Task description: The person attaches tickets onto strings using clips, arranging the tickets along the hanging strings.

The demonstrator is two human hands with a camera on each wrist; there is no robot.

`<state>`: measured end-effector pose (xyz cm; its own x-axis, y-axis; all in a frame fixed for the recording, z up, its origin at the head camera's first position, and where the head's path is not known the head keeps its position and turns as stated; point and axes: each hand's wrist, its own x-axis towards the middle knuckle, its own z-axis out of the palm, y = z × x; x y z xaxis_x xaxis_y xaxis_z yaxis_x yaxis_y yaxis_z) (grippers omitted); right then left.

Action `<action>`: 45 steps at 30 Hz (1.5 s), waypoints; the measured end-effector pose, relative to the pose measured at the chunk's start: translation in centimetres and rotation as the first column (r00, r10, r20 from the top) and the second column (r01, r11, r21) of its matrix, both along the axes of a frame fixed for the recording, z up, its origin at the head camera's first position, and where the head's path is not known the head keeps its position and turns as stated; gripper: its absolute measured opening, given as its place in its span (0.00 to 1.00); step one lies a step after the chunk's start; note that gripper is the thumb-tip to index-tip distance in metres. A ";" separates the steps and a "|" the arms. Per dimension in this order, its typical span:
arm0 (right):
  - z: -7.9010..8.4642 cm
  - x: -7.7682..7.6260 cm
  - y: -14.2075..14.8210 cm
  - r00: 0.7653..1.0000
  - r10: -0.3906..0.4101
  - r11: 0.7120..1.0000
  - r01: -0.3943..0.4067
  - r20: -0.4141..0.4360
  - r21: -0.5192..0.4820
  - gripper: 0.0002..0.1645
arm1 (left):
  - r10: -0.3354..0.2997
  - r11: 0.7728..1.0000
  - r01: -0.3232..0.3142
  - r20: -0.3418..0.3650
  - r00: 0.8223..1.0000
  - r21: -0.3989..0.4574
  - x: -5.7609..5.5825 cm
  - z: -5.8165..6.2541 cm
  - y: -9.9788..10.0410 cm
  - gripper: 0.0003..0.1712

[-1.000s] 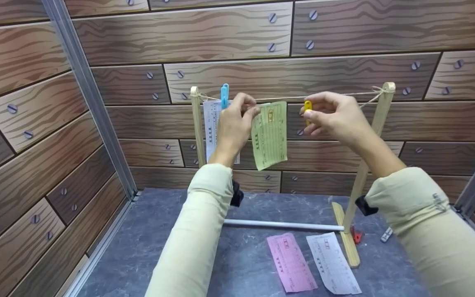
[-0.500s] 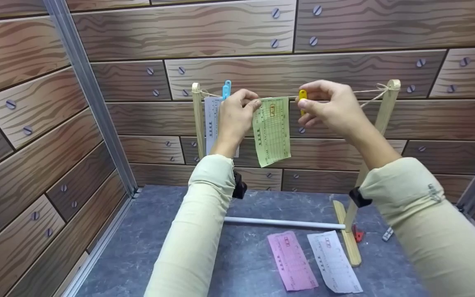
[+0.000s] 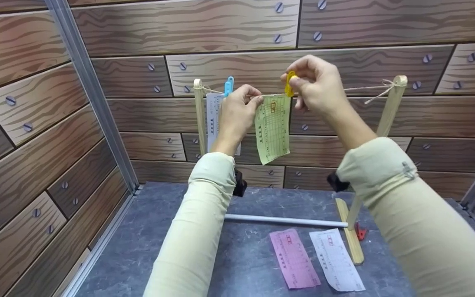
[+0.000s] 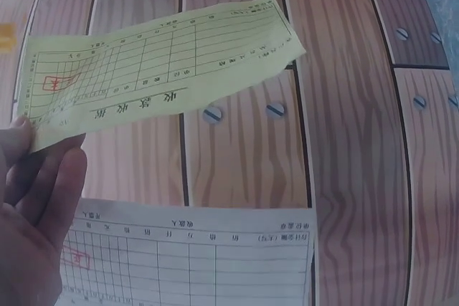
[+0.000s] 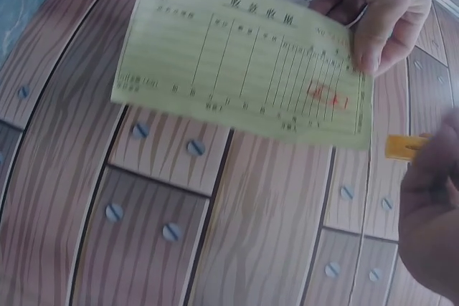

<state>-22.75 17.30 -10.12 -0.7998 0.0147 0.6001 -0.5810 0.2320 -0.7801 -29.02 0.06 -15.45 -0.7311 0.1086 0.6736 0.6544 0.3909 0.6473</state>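
Observation:
My left hand (image 3: 239,113) pinches the top left corner of a yellow-green receipt slip (image 3: 273,130), whose top edge lies along the string (image 3: 357,88). Between thumb and fingers of my right hand (image 3: 320,86) is a yellow clothespin (image 3: 290,83), upright, its lower end right at the slip's top right corner in the head view. In the right wrist view the clothespin (image 5: 403,147) shows a small gap from the slip (image 5: 244,55). Left of my left hand, a blue clothespin (image 3: 229,86) holds a white slip (image 3: 212,119) on the string, partly hidden behind that hand.
The string runs between two wooden posts (image 3: 390,107), joined low down by a white rod (image 3: 287,220). On the grey table lie a pink slip (image 3: 295,259), a white slip (image 3: 337,260) and a red clothespin (image 3: 360,232) beside the wooden foot (image 3: 351,239). A wood-patterned wall stands behind.
My right hand has moved left and up with the yellow clothespin, from right of the green slip to its top right corner. My left hand stays at the slip's left corner.

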 end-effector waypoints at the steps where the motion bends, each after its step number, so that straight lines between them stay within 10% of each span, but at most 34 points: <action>1: 0.1 -0.1 -0.2 1.000 -0.005 1.000 0.004 -0.017 -0.021 0.09 | -0.004 1.000 0.004 0.001 1.000 -0.006 0.0 0.1 0.0 0.04; 9: 0.5 -1.2 -1.9 0.997 -0.019 0.991 0.009 -0.074 -0.132 0.13 | -0.002 0.999 0.002 0.011 1.000 -0.032 0.2 0.3 -0.2 0.06; 20: -0.4 -2.3 -2.5 0.997 -0.071 0.996 0.071 0.006 0.061 0.09 | -0.006 0.997 0.008 0.015 1.000 -0.076 0.4 0.4 -0.2 0.06; 26: -0.5 -2.1 -1.6 0.995 -0.002 0.999 -0.003 0.104 0.045 0.08 | -0.012 0.997 0.012 0.000 1.000 -0.077 0.5 0.5 0.0 0.04; 33: -0.2 -1.5 -0.4 0.954 0.101 0.992 -0.118 0.282 0.046 0.29 | -0.007 0.992 0.004 -0.026 1.000 -0.129 0.4 0.3 -0.4 0.08; 45: -1.5 1.8 2.8 0.986 0.029 0.996 -0.041 0.161 0.074 0.29 | -0.024 0.998 0.020 -0.064 0.998 -0.057 0.7 -4.4 -0.9 0.32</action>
